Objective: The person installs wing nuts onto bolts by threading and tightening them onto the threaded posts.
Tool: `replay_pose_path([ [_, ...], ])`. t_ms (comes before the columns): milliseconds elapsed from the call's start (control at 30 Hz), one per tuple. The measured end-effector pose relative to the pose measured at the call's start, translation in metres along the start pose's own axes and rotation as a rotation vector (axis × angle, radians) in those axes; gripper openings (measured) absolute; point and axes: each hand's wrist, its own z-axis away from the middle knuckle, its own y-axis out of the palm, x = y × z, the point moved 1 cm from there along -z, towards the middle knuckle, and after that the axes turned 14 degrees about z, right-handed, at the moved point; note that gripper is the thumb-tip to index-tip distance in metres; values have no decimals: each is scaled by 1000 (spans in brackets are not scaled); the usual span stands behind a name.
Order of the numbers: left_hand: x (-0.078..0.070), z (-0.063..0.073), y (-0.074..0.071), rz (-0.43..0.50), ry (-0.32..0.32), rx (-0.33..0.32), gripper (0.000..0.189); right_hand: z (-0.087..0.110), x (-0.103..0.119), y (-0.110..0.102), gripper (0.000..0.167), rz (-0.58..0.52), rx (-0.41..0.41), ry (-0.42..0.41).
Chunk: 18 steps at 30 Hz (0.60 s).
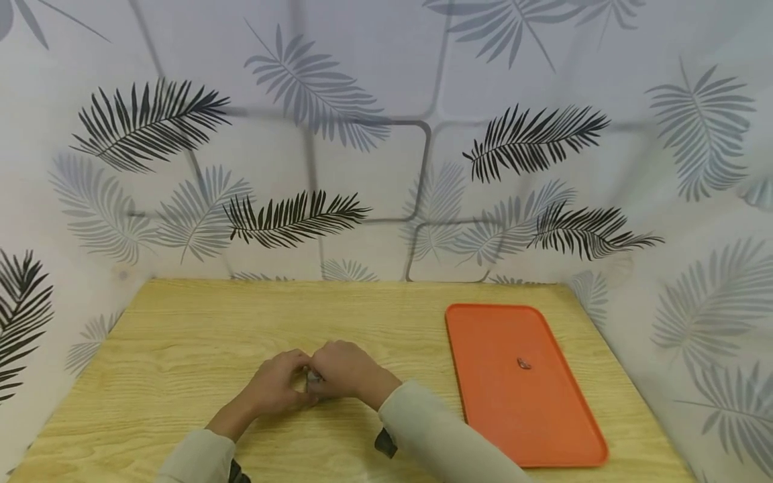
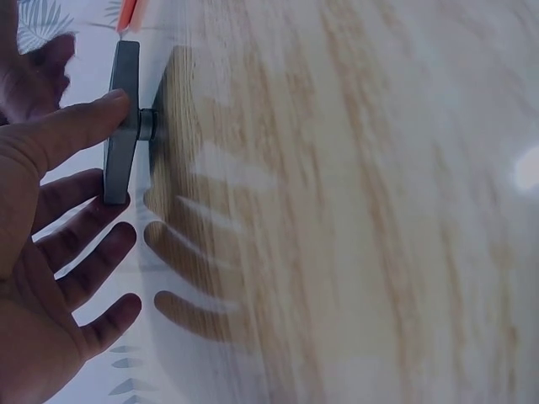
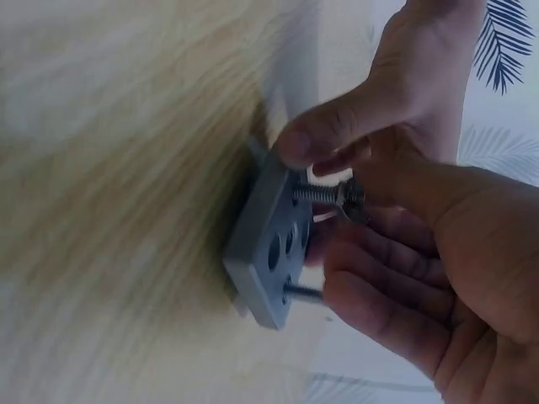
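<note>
A small grey metal plate [image 3: 264,240] with several round holes is held just above the table, tilted in the right wrist view. Two threaded bolts stick out of it; on the nearer-to-thumb bolt [image 3: 313,194] sits what looks like a wing nut [image 3: 350,200]. My left hand [image 1: 274,386] grips the plate's edge between thumb and fingers, its other fingers spread in the left wrist view. With thumb and curled fingers, my right hand [image 1: 347,369] pinches the wing nut. From the head camera the hands hide most of the plate.
An orange tray [image 1: 507,402] lies at the right of the wooden table [image 1: 211,315], with a small metal piece [image 1: 523,363] on it. Behind and beside the table hangs a leaf-patterned cloth [image 1: 374,168].
</note>
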Motion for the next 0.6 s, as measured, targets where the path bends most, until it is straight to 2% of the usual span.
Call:
replay_pose_path([
  [100,1,1,0,1,10,-5,43,-1,1,1,43,-85,-26,55],
  [133,1,1,0,0,12,-5,44,-1,1,1,44,-101,-26,64],
  [200,1,1,0,-2,12,-3,46,0,-1,-1,34,-117,-24,72],
  [300,0,1,0,12,-14,0,52,2,-4,-6,5,-109,19,33],
  [367,-1,1,-1,22,-27,0,50,3,-6,-8,22,-99,52,-14],
  [433,-1,1,-1,37,-33,0,46,2,-7,-8,30,-102,72,-75],
  [600,-1,2,-2,52,-14,3,37,2,-5,-6,16,-111,49,-137],
])
